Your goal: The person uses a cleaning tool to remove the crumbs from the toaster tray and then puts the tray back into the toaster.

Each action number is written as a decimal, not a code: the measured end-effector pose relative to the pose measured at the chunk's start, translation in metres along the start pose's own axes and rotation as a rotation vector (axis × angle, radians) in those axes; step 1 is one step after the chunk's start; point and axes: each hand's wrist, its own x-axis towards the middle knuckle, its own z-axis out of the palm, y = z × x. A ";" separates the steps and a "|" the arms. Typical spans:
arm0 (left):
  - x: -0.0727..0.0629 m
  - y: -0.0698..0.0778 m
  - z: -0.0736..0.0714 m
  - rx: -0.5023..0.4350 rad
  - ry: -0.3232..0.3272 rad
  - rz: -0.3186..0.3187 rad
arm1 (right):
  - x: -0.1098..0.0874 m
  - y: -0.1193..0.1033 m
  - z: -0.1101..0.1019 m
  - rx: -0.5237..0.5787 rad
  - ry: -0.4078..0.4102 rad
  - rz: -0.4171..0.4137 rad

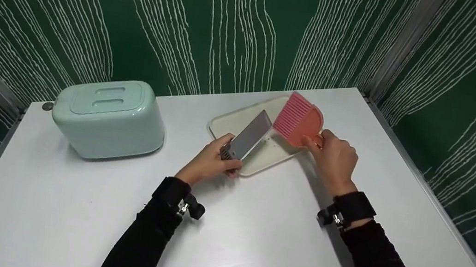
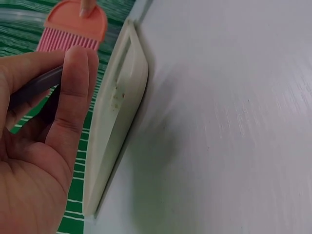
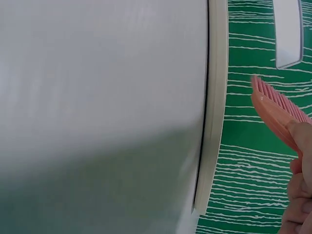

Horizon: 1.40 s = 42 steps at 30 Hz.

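My left hand (image 1: 211,160) grips the slotted end of a flat grey crumb tray (image 1: 251,135), held tilted over a shallow cream tray (image 1: 220,123). In my right hand (image 1: 332,158) is the handle of a small orange brush (image 1: 308,127) with pink bristles, which point toward the crumb tray's upper edge. Dark crumbs (image 2: 116,97) lie on the cream tray below. From the left wrist, my fingers (image 2: 73,97) and thumb close around the crumb tray, hiding most of it. The right wrist view shows the brush (image 3: 275,112) near the crumb tray's far end (image 3: 288,34).
A mint-green toaster (image 1: 112,130) with its top cover on stands at the left of the white table (image 1: 222,243). A small grey round piece (image 1: 47,106) is beside it near the back edge. Green panels (image 1: 243,27) with white streaks enclose the table's back and sides.
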 end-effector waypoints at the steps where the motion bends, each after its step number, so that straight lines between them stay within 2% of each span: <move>1: 0.000 0.000 0.000 0.003 0.002 -0.002 | 0.000 0.000 -0.001 0.001 0.008 0.004; 7: -0.001 0.001 0.000 0.013 0.013 -0.004 | 0.000 -0.004 -0.007 0.040 0.034 0.016; 14: 0.000 0.000 0.001 0.054 0.022 0.005 | -0.001 -0.009 -0.007 0.057 0.004 0.014; 19: 0.000 0.000 0.001 0.086 0.023 0.017 | -0.004 -0.008 -0.003 0.026 -0.034 0.000; 30: 0.001 0.001 0.002 0.136 0.037 0.047 | -0.010 -0.011 0.001 0.066 -0.114 0.017; 39: 0.002 -0.001 0.002 0.170 0.073 0.069 | -0.012 -0.009 0.000 0.073 -0.198 -0.009; 42: 0.002 -0.001 0.002 0.190 0.091 0.071 | -0.011 -0.008 -0.003 0.101 -0.227 0.014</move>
